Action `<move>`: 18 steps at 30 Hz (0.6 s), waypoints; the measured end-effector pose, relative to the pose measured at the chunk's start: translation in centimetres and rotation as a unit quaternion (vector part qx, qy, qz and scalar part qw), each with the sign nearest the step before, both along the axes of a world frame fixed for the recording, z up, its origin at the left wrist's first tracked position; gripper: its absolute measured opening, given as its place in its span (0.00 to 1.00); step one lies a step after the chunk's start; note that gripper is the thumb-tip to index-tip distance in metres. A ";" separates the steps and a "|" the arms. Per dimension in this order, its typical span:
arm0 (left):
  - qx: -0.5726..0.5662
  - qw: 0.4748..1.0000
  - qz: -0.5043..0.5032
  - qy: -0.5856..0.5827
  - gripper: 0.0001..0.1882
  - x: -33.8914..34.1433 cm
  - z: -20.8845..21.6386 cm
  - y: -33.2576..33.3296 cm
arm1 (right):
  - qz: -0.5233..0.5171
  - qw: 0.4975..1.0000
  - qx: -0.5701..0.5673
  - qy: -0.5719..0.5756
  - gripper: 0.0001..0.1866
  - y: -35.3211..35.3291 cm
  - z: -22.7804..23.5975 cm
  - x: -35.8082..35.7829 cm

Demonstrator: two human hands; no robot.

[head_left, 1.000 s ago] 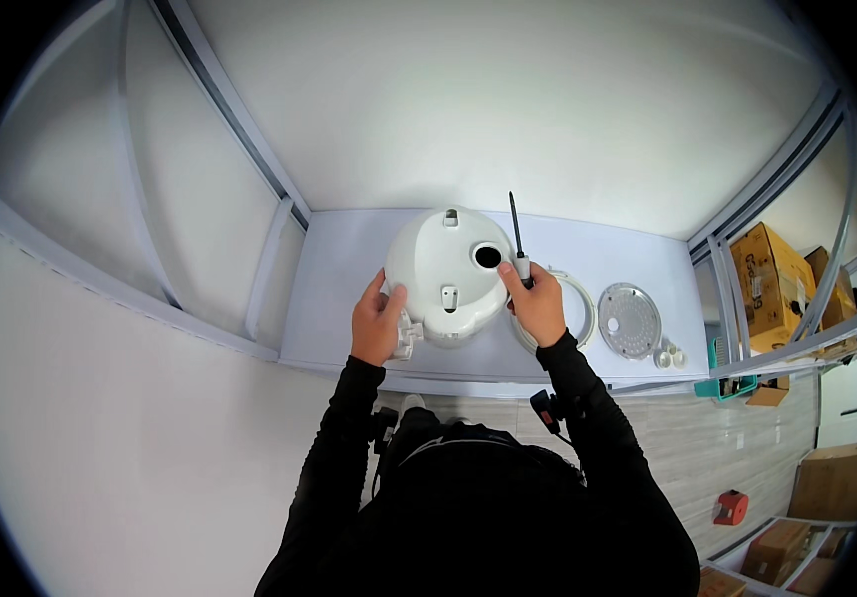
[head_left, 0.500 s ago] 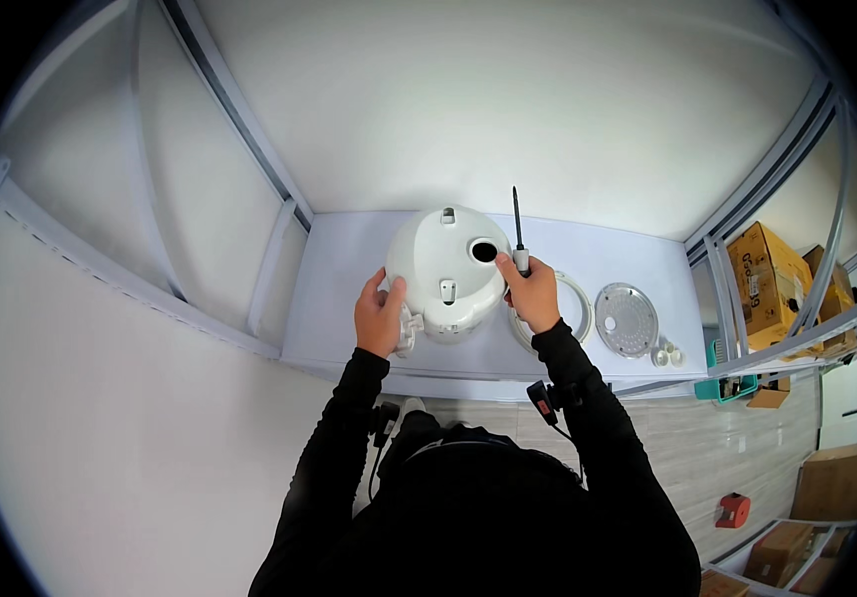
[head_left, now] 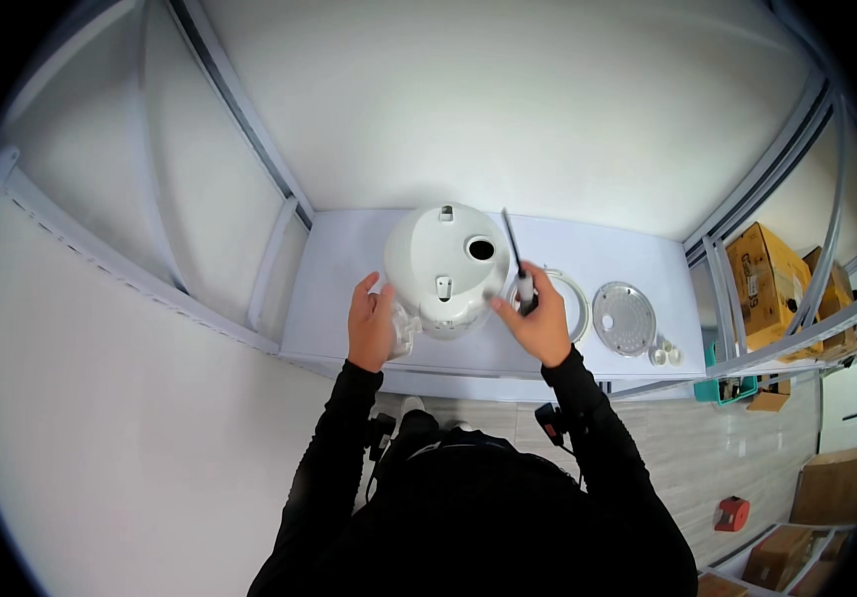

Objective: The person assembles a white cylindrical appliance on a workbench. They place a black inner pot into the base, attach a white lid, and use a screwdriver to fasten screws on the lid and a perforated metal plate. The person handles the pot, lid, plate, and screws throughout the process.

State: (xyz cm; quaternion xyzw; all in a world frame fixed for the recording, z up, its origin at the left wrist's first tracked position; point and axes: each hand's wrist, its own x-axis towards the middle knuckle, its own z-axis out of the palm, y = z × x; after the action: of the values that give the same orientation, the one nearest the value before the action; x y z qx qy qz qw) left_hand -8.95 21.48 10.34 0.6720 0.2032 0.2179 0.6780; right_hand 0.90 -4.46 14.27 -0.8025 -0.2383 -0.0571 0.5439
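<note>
A white rounded appliance housing (head_left: 463, 274), with a dark round hole and two small slots on its upper face, rests on the pale table. At its left, my left hand (head_left: 370, 323) is closed around a small white plastic part (head_left: 404, 332), its thumb and index finger raised apart; the part's far side is hidden. My right hand (head_left: 540, 316) grips a screwdriver (head_left: 525, 287) by its handle, the shaft pointing up and away. The right thumb reaches toward the housing's right side; whether they touch I cannot tell. Behind the right hand lies a white ring (head_left: 582, 298), partly covered.
Right of the ring lie a round grey perforated disc (head_left: 626, 318) and several small white caps (head_left: 665, 353). Metal frame posts stand on both sides of the table (head_left: 334, 298). Cardboard boxes (head_left: 772, 284), a teal basket (head_left: 724, 386) and a red stool (head_left: 732, 513) are at the right.
My right hand has come off the housing's top and moved down and right with the screwdriver, whose shaft now leans left. My left hand and the white part have shifted slightly left.
</note>
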 end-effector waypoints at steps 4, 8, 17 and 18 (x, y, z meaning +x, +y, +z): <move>-0.082 0.993 -0.079 -0.021 0.23 -1.6 3.3 -1.3 | 0.147 0.979 0.003 -0.138 0.25 0.1 2.3 -3.3; -0.099 0.967 -0.236 -0.017 0.24 -2.8 4.8 -1.7 | 0.255 0.959 -0.040 -0.114 0.23 1.0 3.9 -5.5; -0.102 0.928 -0.359 -0.018 0.25 -3.1 3.2 -3.5 | 0.303 0.926 -0.048 -0.220 0.19 1.9 2.6 -6.0; -0.122 0.923 -0.365 -0.004 0.24 -3.1 3.6 -3.6 | 0.296 0.929 -0.042 -0.219 0.18 1.9 2.5 -6.1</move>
State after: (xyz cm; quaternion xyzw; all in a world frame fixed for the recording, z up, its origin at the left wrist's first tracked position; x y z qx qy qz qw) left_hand -12.10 17.86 13.92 0.6106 -0.0339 -0.0681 0.7883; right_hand -5.21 -2.55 16.79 -0.6853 -0.5804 -0.0578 0.4361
